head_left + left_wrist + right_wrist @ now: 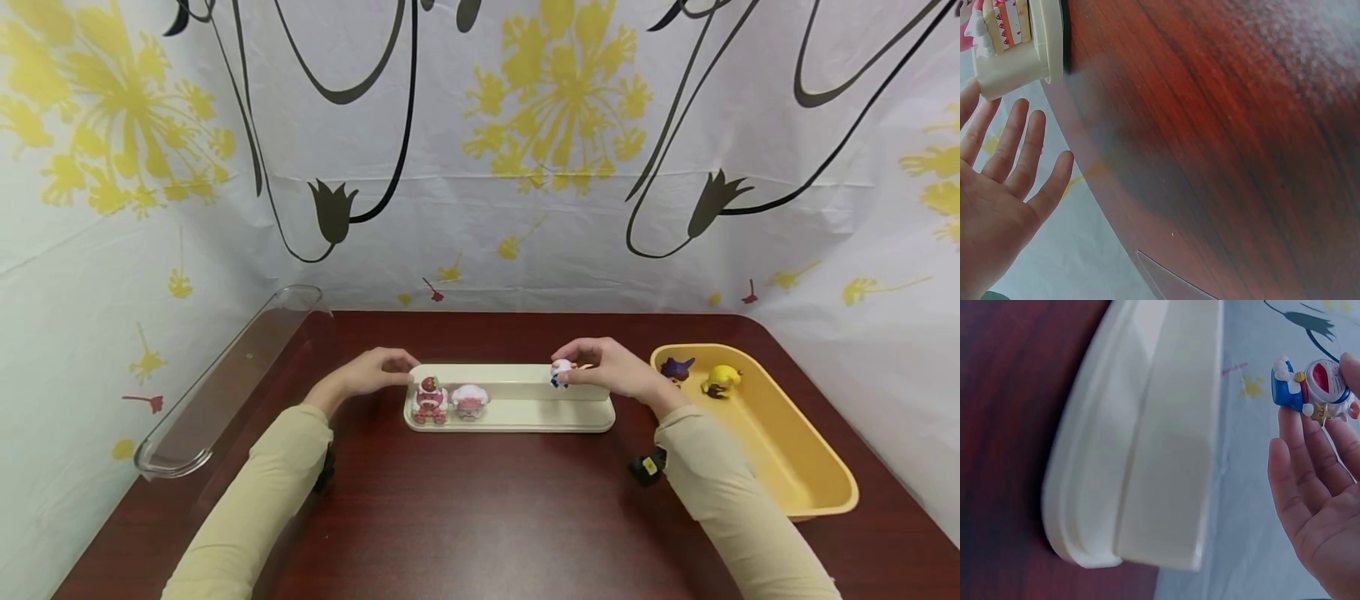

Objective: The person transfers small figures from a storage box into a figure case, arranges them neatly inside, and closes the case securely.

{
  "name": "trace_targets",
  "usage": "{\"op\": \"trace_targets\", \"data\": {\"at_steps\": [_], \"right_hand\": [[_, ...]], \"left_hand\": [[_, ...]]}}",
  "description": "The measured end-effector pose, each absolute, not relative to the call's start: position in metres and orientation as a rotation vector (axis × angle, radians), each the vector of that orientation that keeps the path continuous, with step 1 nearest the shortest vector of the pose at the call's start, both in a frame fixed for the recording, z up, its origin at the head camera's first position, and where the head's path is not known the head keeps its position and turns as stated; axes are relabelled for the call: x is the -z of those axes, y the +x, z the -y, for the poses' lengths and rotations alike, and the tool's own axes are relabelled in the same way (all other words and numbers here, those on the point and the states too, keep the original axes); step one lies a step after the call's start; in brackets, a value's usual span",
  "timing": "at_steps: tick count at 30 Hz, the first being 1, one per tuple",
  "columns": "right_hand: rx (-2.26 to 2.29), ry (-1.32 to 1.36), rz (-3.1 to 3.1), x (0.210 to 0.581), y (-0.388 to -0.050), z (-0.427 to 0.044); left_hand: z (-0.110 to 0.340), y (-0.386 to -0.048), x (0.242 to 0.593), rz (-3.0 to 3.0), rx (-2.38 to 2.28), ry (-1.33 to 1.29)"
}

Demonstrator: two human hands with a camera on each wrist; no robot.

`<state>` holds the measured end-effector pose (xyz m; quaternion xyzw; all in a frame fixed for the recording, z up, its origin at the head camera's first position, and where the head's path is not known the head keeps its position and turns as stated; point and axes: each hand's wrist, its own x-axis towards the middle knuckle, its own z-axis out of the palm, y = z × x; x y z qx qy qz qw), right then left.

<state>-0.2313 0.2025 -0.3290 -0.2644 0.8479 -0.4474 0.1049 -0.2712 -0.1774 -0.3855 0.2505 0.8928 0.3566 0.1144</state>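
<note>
A cream two-step display stand (517, 414) lies lengthwise on the dark red table. On its lower step, at the left, sit a pink bear figurine (430, 402) with a strawberry on top and a white-and-pink figurine (470, 402) beside it. My left hand (372, 371) touches the stand's left end, its fingers fairly straight and spread in the left wrist view. Above the right part of the upper step, my right hand (611, 367) pinches a blue-and-white Doraemon figurine (1310, 387). The right wrist view shows the figurine lying sideways at the fingertips, its bell and gold star visible.
At the right stands a yellow tray (780, 450) holding a purple figurine (677, 368) and a yellow figurine (722, 380). A long transparent cover (232, 379) lies along the table's left edge. A patterned white sheet (450, 142) hangs behind.
</note>
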Motion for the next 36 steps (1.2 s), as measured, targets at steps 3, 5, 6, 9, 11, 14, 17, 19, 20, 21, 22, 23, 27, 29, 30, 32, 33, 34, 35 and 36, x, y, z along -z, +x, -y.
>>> {"op": "trace_targets", "data": {"at_steps": [3,5,6,9,11,14,17,19,20,21,22,23,27,29,30,32,33,34,35,36], "right_hand": [[1.314,-0.808,-2.524,0.331,-0.225,-0.192],[1.314,-0.815,-2.539,0.338,-0.225,-0.188],[1.313,-0.820,-2.549,0.343,-0.226,-0.186],[1.339,-0.821,-2.558,0.359,-0.230,-0.182],[1.369,-0.820,-2.552,0.369,-0.233,-0.178],[1.411,-0.824,-2.536,0.377,-0.232,-0.170],[1.427,-0.827,-2.533,0.378,-0.228,-0.161],[1.426,-0.829,-2.538,0.375,-0.222,-0.155],[1.432,-0.823,-2.535,0.373,-0.220,-0.152],[1.440,-0.826,-2.528,0.371,-0.217,-0.150],[1.450,-0.830,-2.523,0.371,-0.216,-0.147],[1.457,-0.822,-2.524,0.370,-0.214,-0.145],[1.457,-0.843,-2.553,0.380,-0.217,-0.141],[1.443,-0.851,-2.575,0.387,-0.221,-0.141],[1.437,-0.850,-2.583,0.391,-0.223,-0.141],[1.422,-0.843,-2.596,0.396,-0.226,-0.140],[1.415,-0.848,-2.602,0.397,-0.227,-0.140],[1.415,-0.851,-2.605,0.398,-0.227,-0.140],[1.409,-0.856,-2.610,0.398,-0.227,-0.139],[1.405,-0.853,-2.615,0.399,-0.227,-0.139]], "left_hand": [[0.178,-0.272,0.386,-2.620,-1.038,0.729],[0.178,-0.272,0.386,-2.620,-1.040,0.722],[0.178,-0.272,0.386,-2.618,-1.044,0.721],[0.177,-0.271,0.386,-2.615,-1.053,0.726],[0.177,-0.271,0.386,-2.615,-1.054,0.729],[0.177,-0.271,0.385,-2.615,-1.049,0.729],[0.178,-0.271,0.386,-2.613,-1.047,0.727],[0.178,-0.271,0.386,-2.613,-1.045,0.731],[0.178,-0.271,0.386,-2.614,-1.045,0.733],[0.178,-0.271,0.386,-2.614,-1.046,0.737],[0.178,-0.271,0.386,-2.615,-1.044,0.743],[0.178,-0.271,0.386,-2.618,-1.042,0.745],[0.178,-0.270,0.386,-2.620,-1.043,0.743],[0.178,-0.269,0.385,-2.617,-1.051,0.735],[0.178,-0.269,0.385,-2.614,-1.055,0.734],[0.178,-0.269,0.385,-2.611,-1.061,0.733],[0.178,-0.269,0.385,-2.609,-1.064,0.733],[0.178,-0.269,0.385,-2.608,-1.066,0.734],[0.178,-0.269,0.385,-2.608,-1.066,0.735],[0.178,-0.269,0.385,-2.608,-1.068,0.735]]}}
